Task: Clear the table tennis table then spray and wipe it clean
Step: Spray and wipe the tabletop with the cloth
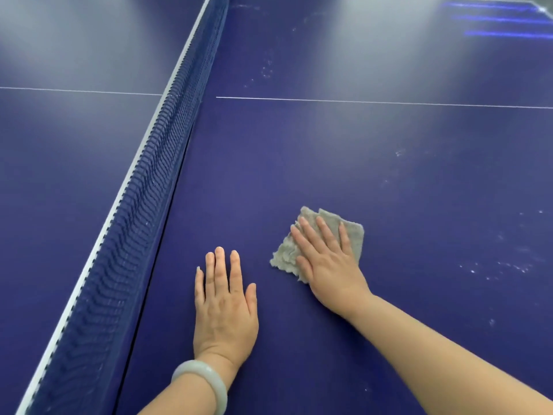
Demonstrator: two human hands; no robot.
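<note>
A dark blue table tennis table (344, 163) fills the view. My right hand (327, 262) presses flat, fingers straight, on a folded grey cloth (353, 232) that lies on the near right half. The cloth sticks out past my fingertips and to the left of my palm. My left hand (224, 307) rests flat on the bare table surface just left of the cloth, fingers straight and slightly spread. It wears a pale bangle at the wrist. Small white droplets and specks (508, 268) dot the surface to the right of the cloth.
The blue net (140, 187) with its white top band runs diagonally from bottom left to top centre, left of my hands. A white centre line (374, 101) crosses the table farther out. More faint speckles (266, 71) lie beyond that line.
</note>
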